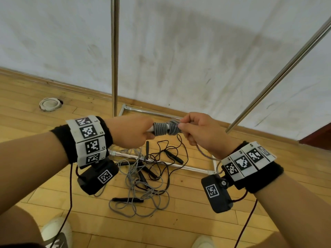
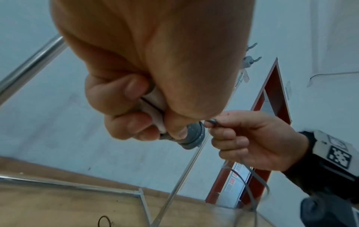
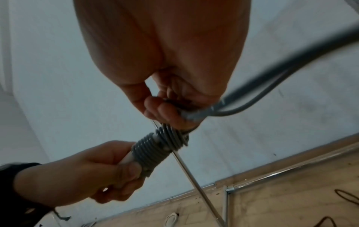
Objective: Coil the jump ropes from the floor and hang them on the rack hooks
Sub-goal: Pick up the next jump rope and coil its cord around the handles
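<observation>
My left hand (image 1: 136,130) grips the white handles (image 2: 155,106) of a grey jump rope (image 1: 162,128), whose cord is wound in tight turns around them (image 3: 153,151). My right hand (image 1: 193,127) pinches the loose grey cord (image 3: 196,114) at the far end of the winding, and the free cord hangs down past my right wrist (image 1: 204,153). Below my hands, several more jump ropes (image 1: 143,178), grey and black with black handles, lie tangled on the wooden floor. Hooks (image 2: 250,59) show high on the rack in the left wrist view.
The metal rack's upright pole (image 1: 114,56) rises just behind my hands, and a slanted pole (image 1: 279,74) runs to the upper right. Its base frame (image 1: 161,159) lies on the floor among the ropes. A round white floor fitting (image 1: 49,104) sits left. My shoes (image 1: 57,231) are near.
</observation>
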The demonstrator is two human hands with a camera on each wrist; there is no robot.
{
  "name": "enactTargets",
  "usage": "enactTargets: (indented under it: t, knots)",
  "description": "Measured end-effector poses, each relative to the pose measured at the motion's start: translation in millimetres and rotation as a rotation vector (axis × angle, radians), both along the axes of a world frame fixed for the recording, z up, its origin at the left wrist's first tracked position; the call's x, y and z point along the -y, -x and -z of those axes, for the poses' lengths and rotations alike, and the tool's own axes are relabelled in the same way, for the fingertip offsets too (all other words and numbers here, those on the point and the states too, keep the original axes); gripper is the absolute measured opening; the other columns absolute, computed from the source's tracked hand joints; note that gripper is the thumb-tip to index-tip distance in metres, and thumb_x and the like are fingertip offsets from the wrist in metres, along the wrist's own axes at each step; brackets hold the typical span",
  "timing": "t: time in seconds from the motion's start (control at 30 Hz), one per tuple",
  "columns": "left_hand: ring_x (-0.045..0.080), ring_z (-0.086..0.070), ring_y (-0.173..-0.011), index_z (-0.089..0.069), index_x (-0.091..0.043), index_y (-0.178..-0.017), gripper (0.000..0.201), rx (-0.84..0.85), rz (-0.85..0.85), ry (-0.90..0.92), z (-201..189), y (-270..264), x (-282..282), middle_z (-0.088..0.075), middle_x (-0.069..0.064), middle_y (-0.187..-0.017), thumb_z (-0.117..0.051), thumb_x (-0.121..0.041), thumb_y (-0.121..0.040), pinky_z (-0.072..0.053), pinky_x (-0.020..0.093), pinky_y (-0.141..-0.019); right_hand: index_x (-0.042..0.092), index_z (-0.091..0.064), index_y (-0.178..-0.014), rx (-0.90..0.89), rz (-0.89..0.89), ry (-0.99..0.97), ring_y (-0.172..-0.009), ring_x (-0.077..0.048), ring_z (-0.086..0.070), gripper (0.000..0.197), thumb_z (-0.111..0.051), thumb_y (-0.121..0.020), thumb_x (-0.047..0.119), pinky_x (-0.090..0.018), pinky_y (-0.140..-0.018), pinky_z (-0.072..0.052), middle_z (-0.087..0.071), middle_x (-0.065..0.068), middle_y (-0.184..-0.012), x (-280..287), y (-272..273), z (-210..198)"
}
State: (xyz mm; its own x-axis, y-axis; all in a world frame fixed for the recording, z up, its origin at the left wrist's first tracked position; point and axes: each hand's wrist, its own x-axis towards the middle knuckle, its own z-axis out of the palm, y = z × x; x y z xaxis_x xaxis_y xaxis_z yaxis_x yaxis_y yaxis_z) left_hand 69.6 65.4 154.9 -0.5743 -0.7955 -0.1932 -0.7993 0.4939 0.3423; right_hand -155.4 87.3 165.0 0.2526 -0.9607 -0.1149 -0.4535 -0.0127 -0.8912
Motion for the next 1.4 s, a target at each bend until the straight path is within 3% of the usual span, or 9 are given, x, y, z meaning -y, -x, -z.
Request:
enactTargets:
  t: [0.17,0.43,0.6,0.67,0.77,0.93,1.1,1.27,1.4]
  knots:
    - [0.011,-0.051,-0.06,-0.043,-0.028,-0.076,0.025,-0.104,-0.066,0.107,-9,-3,6,-0.056,-0.003,-0.074,-0.051,-0.032,-0.1,-0.032,0.025,-0.051,0.005,-0.054,-0.108,0.261,-0.014,-0.087,-0.066,-0.013,-0.06,0.012,-0.05,-0.098,-0.001,-0.025,-0.064,-0.053,-0.066,-0.002,-0.076,-9,-10,6]
    - [0.002,-0.051,-0.051,-0.05,-0.027,-0.076,0.022,-0.375,-0.054,0.025,-14,-8,0,-0.058,-0.006,-0.062,-0.052,-0.03,-0.097,-0.042,0.026,-0.053,0.007,-0.062,-0.099,0.452,0.03,-0.118,-0.059,-0.01,-0.058,0.01,-0.052,-0.099,0.008,-0.025,-0.056,-0.053,-0.065,-0.002,-0.071,-17,-14,12]
    - [0.006,-0.055,-0.052,-0.054,-0.03,-0.08,0.018,-0.488,-0.026,-0.084,-18,-9,-4,-0.06,-0.011,-0.061,-0.051,-0.03,-0.098,-0.051,0.032,-0.053,0.015,-0.069,-0.08,0.277,0.003,-0.09,-0.045,-0.014,-0.038,0.038,-0.053,-0.09,0.048,-0.025,-0.041,-0.034,-0.051,-0.002,-0.056,-22,-15,17]
    - [0.006,-0.056,-0.052,-0.054,-0.042,-0.08,0.022,-0.502,0.006,-0.106,-19,-9,-7,-0.063,-0.012,-0.063,-0.051,-0.029,-0.098,-0.053,0.03,-0.052,0.016,-0.072,-0.087,0.26,-0.016,-0.057,-0.049,-0.015,-0.03,0.034,-0.05,-0.098,0.039,-0.027,-0.044,-0.029,-0.041,0.0,-0.056,-21,-16,22]
    - [0.007,-0.058,-0.054,-0.053,-0.052,-0.079,0.034,-0.488,0.0,-0.119,-21,-11,-9,-0.063,-0.011,-0.063,-0.051,-0.026,-0.099,-0.055,0.033,-0.055,0.012,-0.07,-0.108,0.275,-0.08,-0.051,-0.057,-0.013,-0.034,0.027,-0.043,-0.104,0.011,-0.027,-0.052,-0.038,-0.041,0.001,-0.064,-19,-12,26]
    - [0.007,-0.056,-0.053,-0.053,-0.029,-0.081,0.018,-0.456,-0.005,-0.151,-18,-10,-14,-0.062,-0.009,-0.062,-0.052,-0.029,-0.099,-0.05,0.025,-0.054,0.014,-0.068,-0.11,0.242,-0.113,-0.12,-0.064,-0.014,-0.053,0.028,-0.042,-0.103,0.005,-0.028,-0.06,-0.048,-0.056,-0.002,-0.076,-15,-1,34]
    - [0.005,-0.055,-0.052,-0.057,-0.015,-0.089,0.018,-0.408,0.017,-0.167,-22,-9,-18,-0.06,-0.008,-0.06,-0.052,-0.029,-0.099,-0.048,0.021,-0.052,0.011,-0.072,-0.09,0.137,-0.102,-0.095,-0.047,-0.013,-0.051,0.039,-0.058,-0.091,0.047,-0.028,-0.046,-0.05,-0.055,0.0,-0.06,-15,2,43]
    - [0.004,-0.055,-0.053,-0.056,-0.019,-0.089,0.014,-0.365,0.083,-0.236,-22,-10,-24,-0.061,-0.009,-0.061,-0.053,-0.029,-0.099,-0.048,0.018,-0.053,0.036,-0.068,-0.085,-0.08,-0.157,0.069,-0.061,-0.015,-0.059,0.027,-0.054,-0.1,0.017,-0.04,-0.067,-0.06,-0.059,0.008,-0.068,-11,5,42]
    - [0.0,-0.054,-0.052,-0.053,-0.026,-0.084,0.015,-0.325,0.152,-0.279,-21,-6,-30,-0.061,-0.013,-0.062,-0.054,-0.029,-0.099,-0.046,0.018,-0.053,0.02,-0.057,-0.076,-0.169,-0.197,0.045,-0.05,-0.002,-0.057,0.028,-0.053,-0.096,0.0,-0.015,-0.052,-0.049,-0.059,0.007,-0.058,-6,16,42]
